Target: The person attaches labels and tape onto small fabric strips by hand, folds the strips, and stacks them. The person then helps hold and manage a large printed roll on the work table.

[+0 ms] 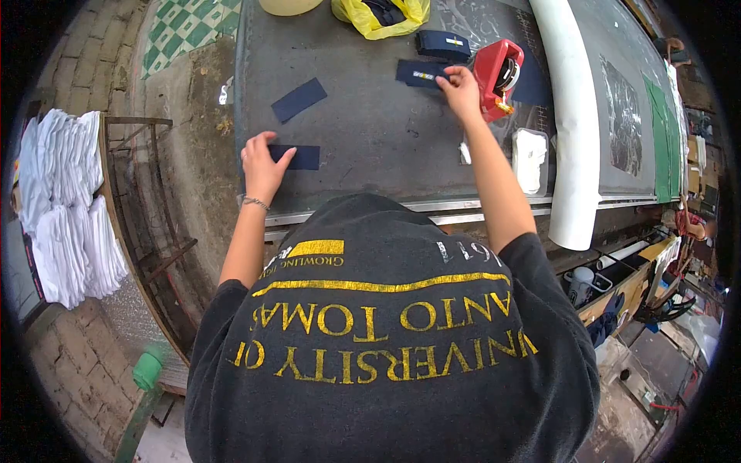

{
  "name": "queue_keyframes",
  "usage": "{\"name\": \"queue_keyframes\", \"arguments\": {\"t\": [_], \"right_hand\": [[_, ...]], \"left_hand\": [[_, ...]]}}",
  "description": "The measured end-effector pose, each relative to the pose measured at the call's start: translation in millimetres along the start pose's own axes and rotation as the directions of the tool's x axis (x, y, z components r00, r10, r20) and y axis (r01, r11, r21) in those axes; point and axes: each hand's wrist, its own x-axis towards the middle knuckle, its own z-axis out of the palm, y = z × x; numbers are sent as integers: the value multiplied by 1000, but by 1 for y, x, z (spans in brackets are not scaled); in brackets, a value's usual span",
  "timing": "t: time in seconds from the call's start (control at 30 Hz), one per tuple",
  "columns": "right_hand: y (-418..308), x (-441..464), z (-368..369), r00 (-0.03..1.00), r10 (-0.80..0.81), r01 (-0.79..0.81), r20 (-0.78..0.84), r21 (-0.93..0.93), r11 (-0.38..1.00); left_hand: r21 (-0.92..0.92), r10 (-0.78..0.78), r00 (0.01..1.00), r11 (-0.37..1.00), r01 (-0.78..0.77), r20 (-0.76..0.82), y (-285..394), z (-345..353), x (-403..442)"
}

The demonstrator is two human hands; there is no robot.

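"On the surface (359, 116), what's looking done?"
"A marked cloth (407, 72) is touching the curled right hand (462, 94); can't tell if it's pinched. Two plain cloths (299, 100) are lying left, one under the half-open left hand (262, 167)."

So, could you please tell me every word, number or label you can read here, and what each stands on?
"UNIVERSITY OF": black shirt, upside down.
"ANTO TOMAS": same shirt, first word cut off.
"GROWLING TIG…": same shirt, ending unclear.
Number on the shirt, toward the right sleeve: partly hidden, unreadable.
Labels on the dark blue piece by the right hand and the dark blue stack: too small.
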Motion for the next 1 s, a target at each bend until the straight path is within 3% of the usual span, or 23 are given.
{"name": "queue_keyframes", "arguments": {"t": [0.1, 0.23, 0.3, 0.37, 0.43, 0.5, 0.53, 0.57, 0.63, 0.7, 0.73, 0.83, 1.0], "right_hand": [[11, 32, -9, 992, -105, 120, 66, -276, 954], [-4, 32, -9, 990, -129, 142, 59, -438, 888], [-29, 8, -8, 925, -375, 242, -67, -658, 713], [-39, -13, 2, 893, -446, 295, -61, -670, 681], [-45, -40, 21, 871, -469, 488, 145, -347, 801], [-74, -87, 43, 874, -203, 254, 442, -57, 966], [-82, -106, 53, 829, -197, 210, 524, 35, 977], [-88, -123, 60, 777, -198, 157, 598, 120, 980], [-94, -140, 67, 765, -175, 66, 620, 195, 979], [-90, -147, 68, 702, 40, -445, 711, 394, 804], [-89, -146, 65, 758, 81, -479, 647, 470, 741], [-76, -129, 52, 867, 126, -369, 482, 452, 812], [-73, -112, 33, 917, 104, -272, 385, 414, 869]], "left_hand": [[-57, -96, 995, 994, 98, 25, 1, -6, -10], [-10, -110, 994, 994, 110, 3, 3, 1, -13], [8, -108, 994, 994, 108, 23, 1, 2, -14], [31, -116, 993, 993, 114, 39, 2, 3, -13], [-54, 22, 1000, 998, -21, 11, 5, 6, -11], [-477, -120, 950, 842, 252, 289, 35, -7, 0], [-644, -9, 980, 753, 137, 199, 38, 8, -1], [-670, -26, 937, 692, 269, 349, 61, -6, 2], [-771, 39, 871, 486, 412, 490, 83, -5, 7], [-766, 17, 852, 449, 461, 523, 92, 5, 13], [-760, 0, 832, 409, 506, 554, 95, 9, 17], [-753, 27, 845, 469, 462, 534, 106, 11, 28], [-751, -3, 859, 483, 449, 512, 103, 25, 42]]}}
